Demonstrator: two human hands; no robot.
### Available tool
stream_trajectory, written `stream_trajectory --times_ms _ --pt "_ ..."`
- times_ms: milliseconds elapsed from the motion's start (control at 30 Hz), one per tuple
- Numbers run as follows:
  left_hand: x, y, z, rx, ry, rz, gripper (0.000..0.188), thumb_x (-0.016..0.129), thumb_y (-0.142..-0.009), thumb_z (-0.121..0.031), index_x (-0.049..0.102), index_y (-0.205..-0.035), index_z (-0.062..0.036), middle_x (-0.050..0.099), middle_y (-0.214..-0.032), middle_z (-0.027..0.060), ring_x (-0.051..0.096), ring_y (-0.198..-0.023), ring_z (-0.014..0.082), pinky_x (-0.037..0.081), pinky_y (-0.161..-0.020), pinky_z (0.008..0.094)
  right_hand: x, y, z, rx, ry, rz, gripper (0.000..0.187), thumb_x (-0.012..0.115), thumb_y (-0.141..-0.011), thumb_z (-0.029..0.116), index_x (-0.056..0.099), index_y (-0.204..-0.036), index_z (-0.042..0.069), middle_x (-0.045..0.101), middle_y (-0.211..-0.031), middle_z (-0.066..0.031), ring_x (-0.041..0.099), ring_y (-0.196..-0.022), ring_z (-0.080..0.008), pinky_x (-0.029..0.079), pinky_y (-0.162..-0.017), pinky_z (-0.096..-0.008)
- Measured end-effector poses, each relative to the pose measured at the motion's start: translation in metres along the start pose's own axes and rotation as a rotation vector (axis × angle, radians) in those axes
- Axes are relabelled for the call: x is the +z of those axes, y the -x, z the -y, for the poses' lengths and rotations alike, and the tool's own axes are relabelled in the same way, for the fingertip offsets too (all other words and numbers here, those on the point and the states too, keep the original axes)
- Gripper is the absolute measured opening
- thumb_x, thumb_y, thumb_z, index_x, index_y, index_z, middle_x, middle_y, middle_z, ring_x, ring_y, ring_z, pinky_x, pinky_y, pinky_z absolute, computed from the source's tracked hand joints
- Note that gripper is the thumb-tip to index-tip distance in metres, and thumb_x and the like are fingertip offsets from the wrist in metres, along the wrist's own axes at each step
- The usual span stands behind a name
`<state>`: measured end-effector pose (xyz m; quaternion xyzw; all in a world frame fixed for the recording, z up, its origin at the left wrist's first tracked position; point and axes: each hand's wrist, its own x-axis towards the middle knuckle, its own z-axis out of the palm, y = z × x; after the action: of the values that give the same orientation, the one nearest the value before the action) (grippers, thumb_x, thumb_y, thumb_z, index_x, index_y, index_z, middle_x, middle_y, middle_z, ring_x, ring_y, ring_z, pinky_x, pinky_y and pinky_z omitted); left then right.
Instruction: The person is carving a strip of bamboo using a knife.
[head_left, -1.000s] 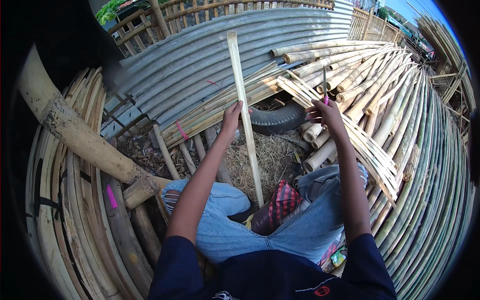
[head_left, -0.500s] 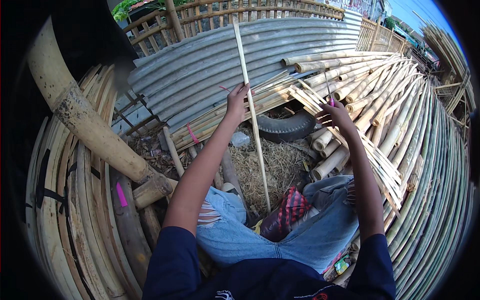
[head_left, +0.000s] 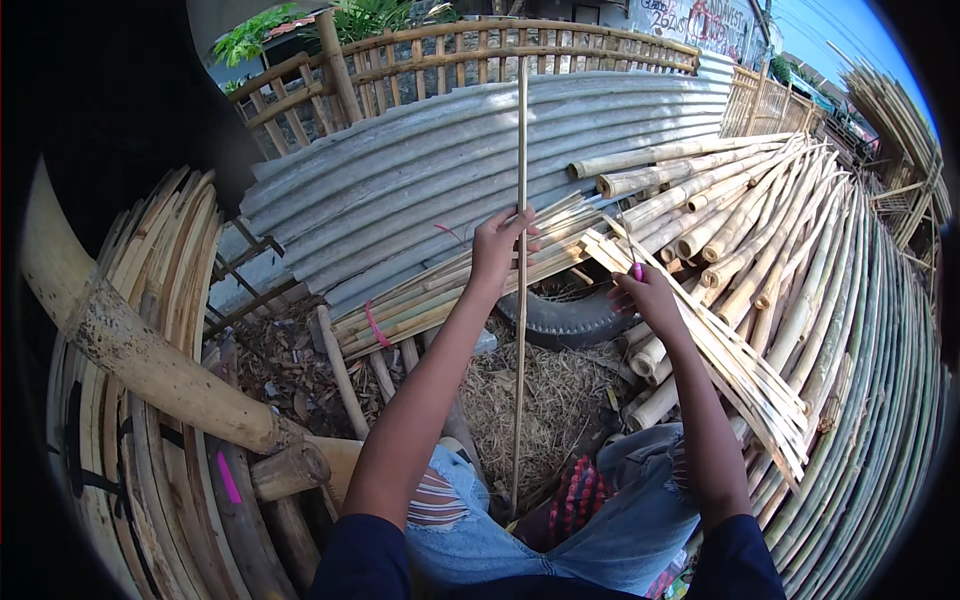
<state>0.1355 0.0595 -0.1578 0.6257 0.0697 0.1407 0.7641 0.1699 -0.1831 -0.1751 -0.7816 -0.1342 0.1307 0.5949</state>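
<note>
Bamboo strip [head_left: 520,330] upright in L hand [head_left: 500,248], knife [head_left: 638,270] off to R

Strip stood nearly vert. in view. Its long axis ran from well above the L hand, in front of the corrugated sheet [head_left: 400,180], down to a lower end btwn the legs of the jeans [head_left: 620,530], near a red-and-black cloth [head_left: 580,495]. Couldn't tell if that end touched anything. Strip was approx. edge-on, so its flat face hardly showed.

L hand was closed round the strip, a bit above mid-length, w/ fingertips showing on the R side.

R hand [head_left: 650,298] was wrapped round the knife, pink at the grip, pointing up and slightly L; its tip was hard to make out.

Key relation: strip lay to the L of the R hand, w/ a clear gap in view btwn knife and strip. L hand was nearer, being on it; R hand sat a bit lower.

Beyond that gap lay an old tyre [head_left: 565,318], w/ straw [head_left: 560,400] this side of it. A fan of pale split strips [head_left: 745,360] sloped down to the R behind the R forearm; contact unclear. Round bamboo poles [head_left: 770,250] were piled farther R.
</note>
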Motion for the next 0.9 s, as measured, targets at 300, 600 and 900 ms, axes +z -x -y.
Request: stream_trajectory --times_ms 300,600,900 --pt "0.024 0.012 0.02 -0.091 0.043 0.13 0.034 0.061 -0.085 -0.034 0.058 -0.107 -0.0085 0.056 -0.081 0.0016 0.059 -0.064 0.0106 0.052 -0.057 0.0254 0.02 0.001 0.018 -0.244 0.263 -0.162 0.035 0.056 -0.086 0.028 0.053 -0.071 -0.003 0.053 -0.053 -0.012 0.051 -0.045 -0.019 0.04 -0.048 -0.0336" --pt "0.018 0.048 0.052 -0.086 0.112 0.394 0.032 0.054 -0.09 -0.028 0.047 -0.11 -0.0046 0.056 -0.081 0.0047 0.058 -0.064 0.0113 0.051 -0.057 0.0256 0.018 0.003 0.031 -0.471 0.482 -0.247 0.028 0.059 -0.079 0.024 0.053 -0.073 -0.003 0.05 -0.055 -0.0198 0.048 -0.05 -0.0345 0.038 -0.051 -0.0396" --pt "0.034 0.065 0.046 -0.087 0.169 0.517 0.027 0.054 -0.09 -0.032 0.046 -0.102 -0.0093 0.057 -0.084 0.0045 0.061 -0.071 0.0132 0.052 -0.064 0.0274 0.016 -0.02 0.055 -0.6 0.601 -0.217 0.025 0.06 -0.074 0.023 0.057 -0.072 -0.002 0.055 -0.06 -0.0214 0.056 -0.059 -0.0379 0.043 -0.055 -0.0441"
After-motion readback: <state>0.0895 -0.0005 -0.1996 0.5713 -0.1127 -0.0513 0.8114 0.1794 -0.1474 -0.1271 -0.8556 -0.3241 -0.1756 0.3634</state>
